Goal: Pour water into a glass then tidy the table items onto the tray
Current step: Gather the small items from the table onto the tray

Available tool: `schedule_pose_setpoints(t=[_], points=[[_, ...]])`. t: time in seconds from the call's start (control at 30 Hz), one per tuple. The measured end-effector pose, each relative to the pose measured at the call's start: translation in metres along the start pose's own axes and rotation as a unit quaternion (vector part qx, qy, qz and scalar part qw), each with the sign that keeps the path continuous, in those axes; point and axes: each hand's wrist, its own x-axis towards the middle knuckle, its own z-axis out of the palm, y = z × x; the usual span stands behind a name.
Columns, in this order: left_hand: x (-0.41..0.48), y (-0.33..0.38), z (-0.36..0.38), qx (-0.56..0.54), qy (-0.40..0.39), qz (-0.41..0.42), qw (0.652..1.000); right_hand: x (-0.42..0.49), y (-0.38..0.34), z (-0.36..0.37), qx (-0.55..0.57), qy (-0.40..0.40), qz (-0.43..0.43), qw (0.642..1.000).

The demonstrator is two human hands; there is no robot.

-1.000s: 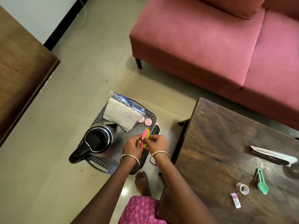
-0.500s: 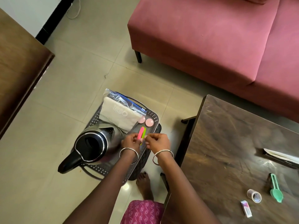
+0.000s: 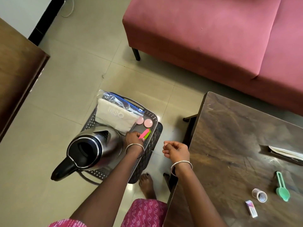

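Right hand off the pink-green pad now, drawn back toward 3 o'clock, fingers loosely curled, empty. Table at 4 o'clock. Tray at its 9 o'clock; kettle on tray's 7 o'clock side. Left hand pinches pad at tray's 3 o'clock edge.

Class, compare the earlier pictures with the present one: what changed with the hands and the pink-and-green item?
The right hand let go of the pink-and-green item and drew back toward the table, empty. The left hand keeps its grip, holding it over the tray. Kettle, bagged cloth and pink discs stayed put.
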Motion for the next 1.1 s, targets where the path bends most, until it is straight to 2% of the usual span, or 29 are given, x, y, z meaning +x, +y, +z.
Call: schedule_pose_setpoints(t=[0.1, 0.3, 0.7, 1.1], points=[[-0.001, 0.003, 0.0, 0.03, 0.021, -0.008, 0.999, -0.005, 0.006, 0.003, -0.002, -0.011, 0.001, 1.0], [-0.004, 0.001, 0.0, -0.024, 0.056, -0.04, 0.997, -0.012, 0.011, 0.002, -0.006, -0.027, 0.001, 1.0], [-0.014, -0.014, 0.004, -0.017, 0.083, 0.037, 0.996, -0.011, 0.021, -0.004, -0.014, -0.01, -0.001, 1.0], [-0.02, -0.025, 0.005, -0.028, 0.078, 0.059, 0.995, -0.018, 0.029, -0.017, -0.023, -0.005, -0.014, 1.0]])
